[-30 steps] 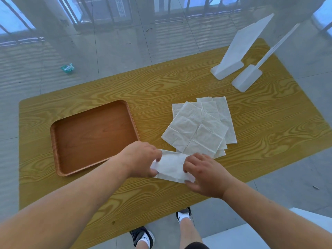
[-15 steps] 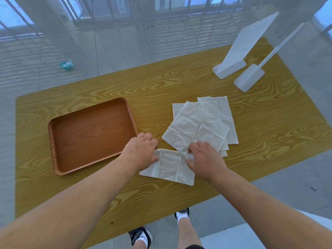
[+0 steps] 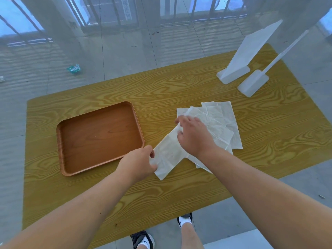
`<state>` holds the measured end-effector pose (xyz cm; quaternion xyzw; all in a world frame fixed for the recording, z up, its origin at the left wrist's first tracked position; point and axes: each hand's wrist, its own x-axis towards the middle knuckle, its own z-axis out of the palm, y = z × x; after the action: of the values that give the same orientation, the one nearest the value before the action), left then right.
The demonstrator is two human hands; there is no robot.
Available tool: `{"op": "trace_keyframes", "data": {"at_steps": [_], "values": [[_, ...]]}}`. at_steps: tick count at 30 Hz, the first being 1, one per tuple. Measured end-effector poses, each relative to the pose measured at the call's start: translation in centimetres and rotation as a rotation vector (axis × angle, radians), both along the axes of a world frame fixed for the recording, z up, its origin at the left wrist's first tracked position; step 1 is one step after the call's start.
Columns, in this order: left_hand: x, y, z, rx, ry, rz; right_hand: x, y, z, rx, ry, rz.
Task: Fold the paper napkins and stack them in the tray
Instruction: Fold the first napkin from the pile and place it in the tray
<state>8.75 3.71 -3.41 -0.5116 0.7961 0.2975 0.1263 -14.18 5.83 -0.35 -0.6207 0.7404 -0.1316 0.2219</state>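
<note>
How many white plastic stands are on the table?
2. The larger white stand is at the table's far right corner; the thinner white stand sits just to its right, slightly nearer. Both are beyond the napkin pile. None seems hidden.

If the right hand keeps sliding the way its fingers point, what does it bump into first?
Probably nothing solid: the right hand points up-left over the napkin pile, toward bare table. The tray sits off to the left.
</note>
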Motion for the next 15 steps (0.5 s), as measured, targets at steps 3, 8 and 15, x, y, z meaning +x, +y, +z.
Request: {"op": "trace_keyframes", "data": {"at_steps": [3, 8, 15], "values": [[0.5, 0.6, -0.2, -0.205, 0.043, -0.111, 0.8, 0.1, -0.2, -0.136, 0.060, -0.073], [0.3, 1.1, -1.0, -0.310, -0.056, -0.365, 3.1, 5.4, -2.5, -0.028, 0.058, 0.252], [0.2, 2.4, -1.3, -0.166, 0.004, -0.378, 3.6, 9.8, -5.4, 0.065, 0.109, 0.261]]}}
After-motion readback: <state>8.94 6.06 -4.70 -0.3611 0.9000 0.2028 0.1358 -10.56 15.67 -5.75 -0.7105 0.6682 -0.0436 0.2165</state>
